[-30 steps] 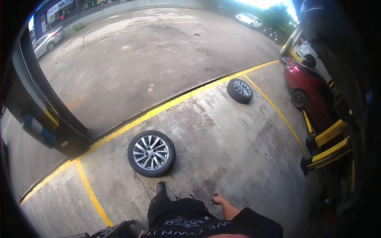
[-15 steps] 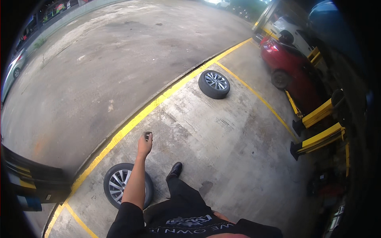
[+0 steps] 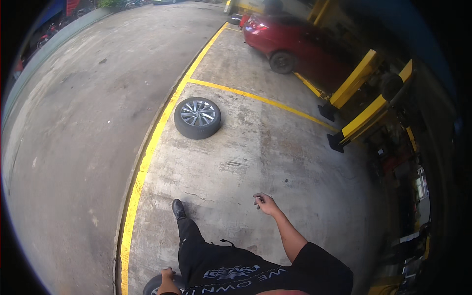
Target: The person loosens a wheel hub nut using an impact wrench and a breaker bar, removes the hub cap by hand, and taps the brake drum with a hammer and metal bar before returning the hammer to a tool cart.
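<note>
Low in the view, my left hand [image 3: 168,273] hangs in front of a wheel [image 3: 150,285] lying on the concrete; the lower edge cuts most of that wheel off. Its fingers are too small and foreshortened to read, and I cannot tell whether it touches the tyre. Out to the right, my right hand [image 3: 266,202] is held over bare floor, fingers loosely bent and apart, with dark fingertips and no object visible in it. A second wheel [image 3: 197,117], a black tyre on a silver multi-spoke rim, lies flat ahead of me, beyond reach of both hands.
A yellow painted line [image 3: 147,160] runs along the floor's left edge beside a paved lane [image 3: 73,128]. Another yellow line crosses beyond the far wheel. At the right stand yellow lift arms [image 3: 361,118] with dark feet. Behind them is a red car [image 3: 290,42].
My view has turned right and moved forward, so the far wheel appears nearer and further left. My left arm has swung back and down; my right hand has come into view.
</note>
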The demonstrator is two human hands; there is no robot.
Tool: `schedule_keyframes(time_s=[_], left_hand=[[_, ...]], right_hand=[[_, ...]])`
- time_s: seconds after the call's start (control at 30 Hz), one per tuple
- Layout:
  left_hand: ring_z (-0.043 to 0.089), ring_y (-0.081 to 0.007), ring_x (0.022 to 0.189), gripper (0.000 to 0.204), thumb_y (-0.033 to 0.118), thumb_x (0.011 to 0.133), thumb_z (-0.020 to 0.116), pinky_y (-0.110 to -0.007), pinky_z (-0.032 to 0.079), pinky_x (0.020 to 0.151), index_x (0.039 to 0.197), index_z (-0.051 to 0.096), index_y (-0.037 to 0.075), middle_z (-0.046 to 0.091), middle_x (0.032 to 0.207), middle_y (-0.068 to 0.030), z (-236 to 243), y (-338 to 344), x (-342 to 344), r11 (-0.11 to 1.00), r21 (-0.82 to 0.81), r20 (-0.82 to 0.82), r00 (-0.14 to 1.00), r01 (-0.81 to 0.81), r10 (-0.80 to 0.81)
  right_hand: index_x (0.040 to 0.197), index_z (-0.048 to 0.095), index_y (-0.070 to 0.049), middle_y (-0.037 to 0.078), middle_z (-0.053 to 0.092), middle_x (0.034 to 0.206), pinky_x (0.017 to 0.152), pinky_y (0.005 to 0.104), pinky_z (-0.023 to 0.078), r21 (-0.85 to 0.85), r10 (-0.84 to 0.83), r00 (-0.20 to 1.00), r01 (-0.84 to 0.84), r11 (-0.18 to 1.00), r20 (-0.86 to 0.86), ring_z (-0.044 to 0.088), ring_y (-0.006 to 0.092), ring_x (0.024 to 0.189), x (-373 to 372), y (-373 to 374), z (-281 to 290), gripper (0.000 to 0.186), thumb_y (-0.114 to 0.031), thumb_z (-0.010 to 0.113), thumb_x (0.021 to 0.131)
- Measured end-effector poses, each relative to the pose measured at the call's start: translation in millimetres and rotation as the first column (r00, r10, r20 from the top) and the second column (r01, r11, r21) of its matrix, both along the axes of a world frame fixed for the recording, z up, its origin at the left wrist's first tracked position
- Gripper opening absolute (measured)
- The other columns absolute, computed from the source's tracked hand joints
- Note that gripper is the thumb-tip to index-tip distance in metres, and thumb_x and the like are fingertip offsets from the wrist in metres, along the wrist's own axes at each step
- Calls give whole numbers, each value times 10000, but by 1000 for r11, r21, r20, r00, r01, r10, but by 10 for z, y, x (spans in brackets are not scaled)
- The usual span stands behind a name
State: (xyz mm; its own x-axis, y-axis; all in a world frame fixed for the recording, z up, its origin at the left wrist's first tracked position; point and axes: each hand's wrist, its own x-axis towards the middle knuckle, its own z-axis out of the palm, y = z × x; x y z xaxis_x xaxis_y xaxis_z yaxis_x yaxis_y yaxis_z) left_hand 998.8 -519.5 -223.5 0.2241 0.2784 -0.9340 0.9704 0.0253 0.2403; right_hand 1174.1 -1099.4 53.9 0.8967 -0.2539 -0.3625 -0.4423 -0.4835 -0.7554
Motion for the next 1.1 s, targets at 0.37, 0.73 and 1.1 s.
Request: schedule_keyframes(time_s=[0.37,0.73,1.1], left_hand=[[635,-292,623,378,303,861,520,-475,488,503,1021,567,-36,651,763,-160,267,-591,4036,732,55,-100,733,679,-673],[617,-176,664,307,244,945,522,-303,473,593,1034,580,-44,659,810,-128,1452,-5758,9797,655,258,896,78,710,-438],[631,-155,770,278,236,957,517,-276,467,640,1050,580,-19,681,866,-109,2574,-10758,9228,88,-35,972,55,996,-229]], right_hand=[[1077,635,-77,104,694,908,746,325,516,-166,-181,866,115,979,-465,661,192,805,1102,-555,-1543,317,-308,580,868],[1127,602,-90,150,648,1032,842,391,487,-403,-861,501,772,491,-89,614,303,958,2011,-2040,-1143,306,-219,600,849],[1245,481,6,216,465,1280,982,437,383,-419,-182,387,717,-557,904,450,394,1186,3281,-6560,2994,396,-77,556,865]])
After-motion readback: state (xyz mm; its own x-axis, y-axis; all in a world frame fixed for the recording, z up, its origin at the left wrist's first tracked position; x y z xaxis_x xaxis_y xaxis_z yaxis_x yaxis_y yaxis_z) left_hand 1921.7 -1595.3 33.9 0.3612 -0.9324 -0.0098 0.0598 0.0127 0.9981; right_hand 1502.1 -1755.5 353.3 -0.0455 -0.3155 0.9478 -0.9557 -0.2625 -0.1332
